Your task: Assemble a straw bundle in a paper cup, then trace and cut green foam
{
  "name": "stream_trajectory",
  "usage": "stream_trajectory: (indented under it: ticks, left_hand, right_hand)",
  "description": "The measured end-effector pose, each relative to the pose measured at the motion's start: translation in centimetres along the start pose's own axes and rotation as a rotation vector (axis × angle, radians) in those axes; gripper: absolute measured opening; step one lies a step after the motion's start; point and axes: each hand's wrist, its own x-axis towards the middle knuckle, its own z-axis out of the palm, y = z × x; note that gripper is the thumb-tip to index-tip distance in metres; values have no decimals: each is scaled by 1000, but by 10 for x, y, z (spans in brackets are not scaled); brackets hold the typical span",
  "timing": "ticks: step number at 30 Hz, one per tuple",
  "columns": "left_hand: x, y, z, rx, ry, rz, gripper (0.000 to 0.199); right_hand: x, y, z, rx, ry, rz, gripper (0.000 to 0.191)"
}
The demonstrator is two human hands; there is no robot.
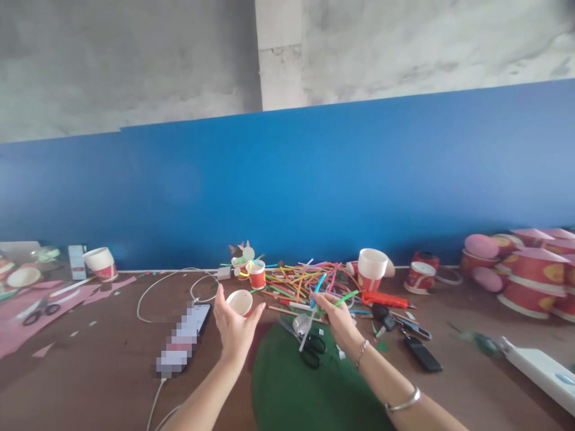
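Observation:
My left hand [236, 332] has its thumb and fingers spread around a red and white paper cup [239, 301]. I cannot tell whether it touches the cup. My right hand [339, 320] is closed, with a thin blue and white stick [319, 286] pinched at the fingertips. A green stick [348, 297] shows just behind this hand. Below the fingertips, black-handled scissors [313, 350] lie on a dark green round sheet [309, 395]. Beside them is a small clear object [301, 324].
Many coloured sticks [299, 278] lie heaped at the back. A phone [184, 341] with a white cable is at left. Paper cups [372, 269], an orange tool [386, 299], keys [384, 316] and a glue gun [539, 371] are at right. Decorated cups [532, 278] are stacked far right.

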Motion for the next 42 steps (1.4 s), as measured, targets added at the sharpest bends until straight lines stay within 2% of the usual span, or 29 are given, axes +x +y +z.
stream_trajectory:
  ticks: [4, 6, 8, 10, 12, 14, 17, 18, 20, 22, 24, 30, 42]
  left_hand:
    - [-7, -16, 5, -143, -133, -282, 107]
    - [-6, -15, 9, -216, -159, -426, 98]
    - [-4, -7, 11, -282, -159, -478, 80]
    - [-4, 7, 14, -380, -168, -384, 62]
    - [-8, 22, 20, -519, -198, -198, 58]
    - [-16, 35, 29, -649, -305, -37, 61]
    - [-34, 47, 47, -787, -469, 33, 61]
    - [-40, 48, 51, -820, -509, 29, 60]
    - [-48, 49, 57, -860, -543, 6, 60]
    - [-51, 50, 57, -877, -566, 21, 58]
    - [-51, 50, 54, -882, -570, 67, 59]
    - [-47, 51, 46, -836, -549, 185, 59]
    - [-46, 52, 45, -836, -549, 227, 58]
  right_hand:
    - [1, -1, -1, 24, -12, -21, 38]
    - [0, -1, -1, 33, -17, -31, 38]
    - [0, -4, 1, 39, -5, -27, 38]
    - [-3, -12, 3, 57, 37, -38, 38]
    - [-8, -27, 7, 112, 121, -103, 37]
    - [-14, -46, 10, 168, 188, -210, 34]
    - [-23, -72, 13, 127, 246, -385, 29]
    - [-25, -77, 14, 50, 221, -450, 26]
    - [-26, -82, 13, -197, 42, -582, 21]
    - [-25, -80, 13, -438, -146, -692, 17]
    - [-24, -76, 13, -581, -241, -773, 14]
    - [-23, -71, 15, -672, -327, -887, 10]
    - [-24, -73, 17, -732, -340, -924, 9]
